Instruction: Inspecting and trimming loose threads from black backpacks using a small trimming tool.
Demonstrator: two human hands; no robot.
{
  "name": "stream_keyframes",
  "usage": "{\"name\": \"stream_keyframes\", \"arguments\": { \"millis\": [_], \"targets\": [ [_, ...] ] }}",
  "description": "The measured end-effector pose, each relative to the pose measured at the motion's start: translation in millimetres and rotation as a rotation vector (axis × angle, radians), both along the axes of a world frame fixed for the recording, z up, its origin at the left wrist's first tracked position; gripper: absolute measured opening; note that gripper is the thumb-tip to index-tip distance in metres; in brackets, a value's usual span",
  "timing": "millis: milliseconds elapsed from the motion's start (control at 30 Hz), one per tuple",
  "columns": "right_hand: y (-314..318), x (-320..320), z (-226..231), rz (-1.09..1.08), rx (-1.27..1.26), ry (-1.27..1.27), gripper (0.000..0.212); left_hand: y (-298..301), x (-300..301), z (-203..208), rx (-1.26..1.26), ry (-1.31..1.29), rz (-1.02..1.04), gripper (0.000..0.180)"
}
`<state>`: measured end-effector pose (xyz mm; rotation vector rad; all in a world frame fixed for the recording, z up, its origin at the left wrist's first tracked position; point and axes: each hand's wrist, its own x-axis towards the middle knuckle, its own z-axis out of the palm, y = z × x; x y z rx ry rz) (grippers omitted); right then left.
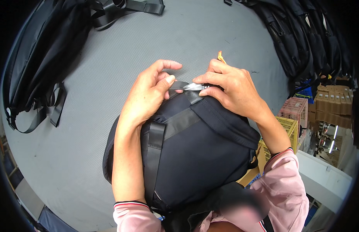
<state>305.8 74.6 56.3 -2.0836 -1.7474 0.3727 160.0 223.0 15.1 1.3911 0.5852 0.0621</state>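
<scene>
Trimming, apparently, at the 12 o'clock edge of black bag (202,143) on bench (110,58), pinching strap (178,85) in left grip (147,91), clenching metal snips (193,87) in right grip (234,84), likely needing taut strap next.

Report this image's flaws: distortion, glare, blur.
Head view: the grey table curves at its edge, and the corners go dark; head view: the metal blade shines, and white strips glare at right; head view: a patch low right of centre is heavily blurred, while the black bag looks fairly sharp.
</scene>
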Motion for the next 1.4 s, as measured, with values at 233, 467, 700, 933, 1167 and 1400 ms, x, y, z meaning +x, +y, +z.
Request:
{"name": "stream_keyframes", "arguments": {
  "millis": [233, 467, 700, 933, 1167, 1400],
  "targets": [
    [-3, -6, -1, -0.025, 0.029, -0.01, 0.02, 0, 0, 1, 0.021, 0.008, 0.021, 0.028],
    [4, -16, 12, -0.031, -0.015, -0.101, 0.019, 0, -1, -4, -0.002, -0.065, 0.024, 0.028],
    [12, -16, 9, -0.066, 0.028, 0.165, 0.028, 3, -2, -6, -0.012, -0.046, 0.049, 0.026],
    [21, -22, -13, -0.01, 0.035, 0.065, 0.023, 4, 1, -4, -0.081, -0.032, 0.115, 0.027],
    [10, -13, -24, -0.141, 0.157, 0.264, 0.017, 4, 1, -2, -0.11, -0.022, 0.118, 0.029],
    [6, -17, -17, -0.134, 0.056, 0.14, 0.017, 7, -7, -15, 0.156, -0.228, -0.148, 0.044]
  ]
}}
